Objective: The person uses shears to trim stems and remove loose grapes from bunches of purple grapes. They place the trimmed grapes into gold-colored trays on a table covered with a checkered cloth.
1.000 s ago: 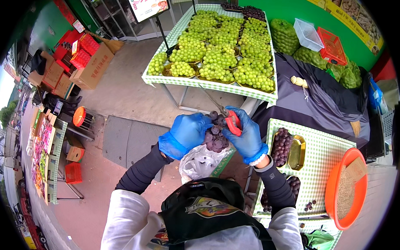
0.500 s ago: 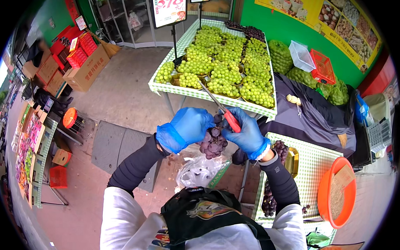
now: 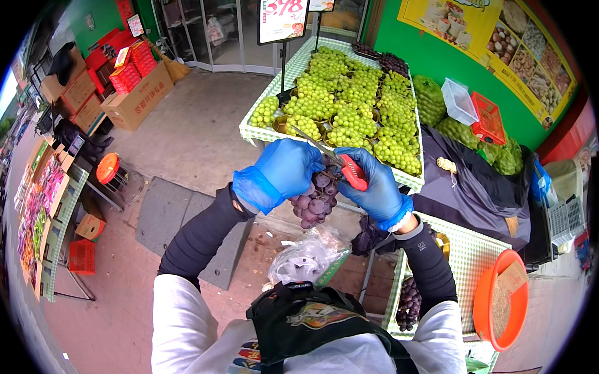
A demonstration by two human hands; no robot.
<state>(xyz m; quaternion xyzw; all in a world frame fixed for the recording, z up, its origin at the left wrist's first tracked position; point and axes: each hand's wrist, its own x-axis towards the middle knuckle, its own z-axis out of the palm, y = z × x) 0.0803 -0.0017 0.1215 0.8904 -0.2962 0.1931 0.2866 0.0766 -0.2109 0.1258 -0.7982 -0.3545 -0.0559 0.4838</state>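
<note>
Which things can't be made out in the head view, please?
All in the head view:
Held grapes: stem hidden by left hand.
Shears: handles partly covered by right hand.
Table grapes: partly behind right sleeve.
Price sign: top cut off by upper edge.
Stall goods: too small, at far left.

Left hand (image 3: 283,168), blue-gloved, holds purple grape bunch (image 3: 313,204) at its top. Right hand (image 3: 377,186), also gloved, grips red-handled shears (image 3: 354,173), blades pointing far left. Far: green grapes (image 3: 347,99) on checked table (image 3: 253,131). Near right: orange basin (image 3: 519,307). Far left: cardboard box (image 3: 134,105).
</note>
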